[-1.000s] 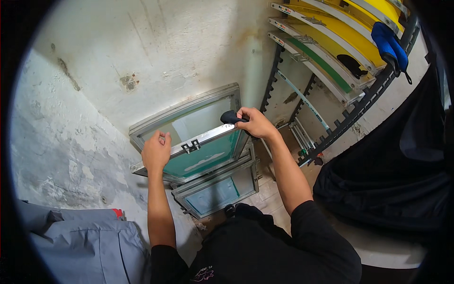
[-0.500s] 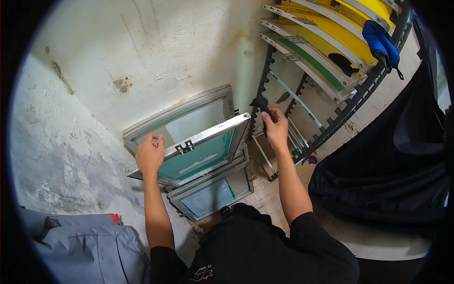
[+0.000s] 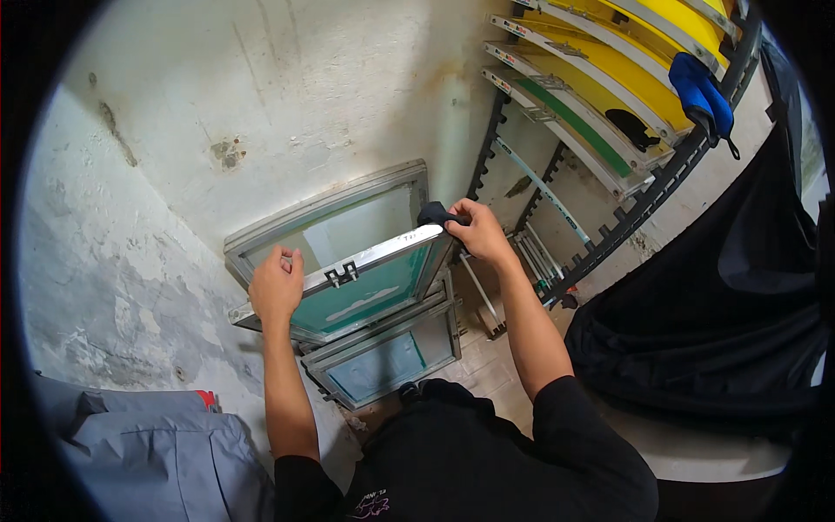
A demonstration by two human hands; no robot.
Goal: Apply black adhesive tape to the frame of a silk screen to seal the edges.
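Observation:
A silver-edged screen printing frame (image 3: 383, 253) with green mesh stands tilted in front of me, a small black clip (image 3: 342, 274) on its top bar. My left hand (image 3: 277, 283) is closed over the left part of that bar, fingers curled behind it. Pinched in my right hand (image 3: 480, 231) is a black cloth (image 3: 432, 214), which lies against the bar's right corner; its far side is hidden. Behind stands another frame (image 3: 326, 207) against the wall, and below is a frame with bluish mesh (image 3: 383, 365).
At the right, a black rack (image 3: 626, 228) holds several yellow and green screens, with a blue pouch (image 3: 701, 91) hanging from it. Black fabric (image 3: 687, 304) drapes beside it. Grey cloth (image 3: 165, 461) lies at the lower left. A rough wall (image 3: 209, 113) rises behind.
My right hand has moved left with the black cloth, from beside the rack onto the frame's right corner. My left hand has stayed in place.

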